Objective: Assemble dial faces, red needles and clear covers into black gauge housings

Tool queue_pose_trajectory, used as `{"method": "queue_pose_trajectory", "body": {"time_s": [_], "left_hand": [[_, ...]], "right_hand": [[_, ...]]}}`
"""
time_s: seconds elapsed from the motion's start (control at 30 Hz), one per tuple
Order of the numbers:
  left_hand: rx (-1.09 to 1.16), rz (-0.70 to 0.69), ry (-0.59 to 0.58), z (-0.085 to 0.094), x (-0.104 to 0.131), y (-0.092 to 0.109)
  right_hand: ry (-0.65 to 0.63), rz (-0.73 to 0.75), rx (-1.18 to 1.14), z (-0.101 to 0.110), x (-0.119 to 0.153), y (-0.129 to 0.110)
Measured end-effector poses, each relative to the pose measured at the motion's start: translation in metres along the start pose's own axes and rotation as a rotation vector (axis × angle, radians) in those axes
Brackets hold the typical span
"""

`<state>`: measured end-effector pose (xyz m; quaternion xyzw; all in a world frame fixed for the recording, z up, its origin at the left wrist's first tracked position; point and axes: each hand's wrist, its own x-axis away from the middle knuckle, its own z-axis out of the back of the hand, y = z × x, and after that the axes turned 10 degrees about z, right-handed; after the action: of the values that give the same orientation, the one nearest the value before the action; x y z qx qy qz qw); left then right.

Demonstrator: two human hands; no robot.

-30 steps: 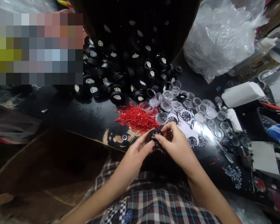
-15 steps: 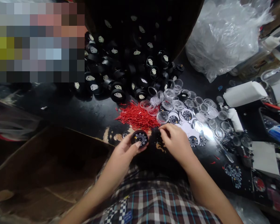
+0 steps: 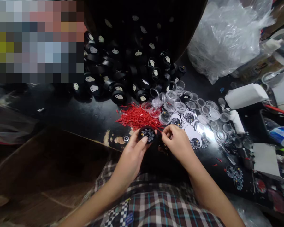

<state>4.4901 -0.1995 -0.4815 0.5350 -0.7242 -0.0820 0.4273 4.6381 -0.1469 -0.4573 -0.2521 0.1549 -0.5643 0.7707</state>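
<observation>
My left hand (image 3: 131, 154) is closed around a round black dial gauge (image 3: 148, 133), its thumb lying on the printed face, which is turned up. Just to the right, my right hand (image 3: 177, 143) pinches a thin red pointer (image 3: 160, 130) between thumb and fingertips, close to the gauge's rim. Part of that pointer is hidden by the fingers. Directly beyond both hands lies a heap of red pointers (image 3: 137, 116). Clear round covers (image 3: 169, 107) and loose printed dial faces (image 3: 189, 116) spread to the right of the heap.
Many black gauge housings (image 3: 118, 96) with pale metal plates are piled at the back. A clear plastic bag (image 3: 223, 37) stands back right. Further right are a white roll (image 3: 247, 95), tweezers (image 3: 226, 151) and a bottle (image 3: 281, 134). The table's front edge (image 3: 85, 137) runs at left.
My left hand has moved the gauge to the right and slightly away from me, nearer my right hand. My right hand has barely shifted and keeps its pinch.
</observation>
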Motion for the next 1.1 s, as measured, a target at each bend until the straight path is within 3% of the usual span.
{"method": "queue_pose_trajectory", "body": {"time_s": [0.13, 0.33, 0.43, 0.6, 0.83, 1.1], "left_hand": [[0.011, 0.033, -0.016, -0.004, -0.007, -0.006], [-0.005, 0.034, -0.032, -0.004, -0.006, -0.002], [-0.035, 0.027, -0.047, -0.001, -0.005, 0.002], [-0.147, -0.043, 0.029, -0.001, -0.011, 0.0], [-0.326, -0.092, -0.064, 0.003, -0.012, -0.013], [-0.516, -0.201, -0.05, 0.004, -0.003, -0.002]], "right_hand": [[0.013, 0.068, -0.093, -0.002, 0.003, -0.004], [0.039, 0.285, 0.109, 0.0, 0.01, -0.003], [0.072, 0.321, 0.062, 0.005, 0.014, -0.005], [0.084, 0.28, -0.29, 0.01, 0.017, -0.015], [0.062, 0.228, -0.203, 0.011, 0.018, -0.019], [0.048, 0.195, -0.244, 0.014, 0.023, -0.024]]}}
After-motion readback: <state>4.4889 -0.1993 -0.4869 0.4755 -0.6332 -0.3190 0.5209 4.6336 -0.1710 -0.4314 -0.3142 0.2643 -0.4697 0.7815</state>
